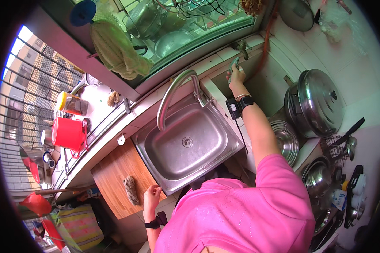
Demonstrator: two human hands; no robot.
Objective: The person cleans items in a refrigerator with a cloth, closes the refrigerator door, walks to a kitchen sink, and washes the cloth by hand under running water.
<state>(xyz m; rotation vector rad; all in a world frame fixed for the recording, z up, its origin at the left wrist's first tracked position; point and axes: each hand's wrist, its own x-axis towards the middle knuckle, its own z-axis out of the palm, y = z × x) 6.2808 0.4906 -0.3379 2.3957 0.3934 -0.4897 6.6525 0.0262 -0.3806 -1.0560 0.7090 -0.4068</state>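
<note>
My right hand (237, 76) is stretched far out past the sink, by the tiled ledge and below a small brass tap (241, 48). It grips a grey-green scouring pad or cloth (233, 64); which of these I cannot tell. Beside the front left corner of the stainless steel sink (185, 139), my left hand (152, 196) hovers at the edge of a wooden board (114, 170), fingers curled and no object visible in them. A rolled grey-brown cloth (131, 190) lies on that board. The curved steel faucet (177, 91) arches over the basin, and no water is seen running.
On the right stand a large lidded steel pot (323, 102) and stacked steel bowls (285, 144). A red pot (68, 132) and a yellow-lidded jar (74, 103) sit on the windowsill. A towel (117, 52) hangs by the window frame. A black cable (241, 136) trails from my right wrist device.
</note>
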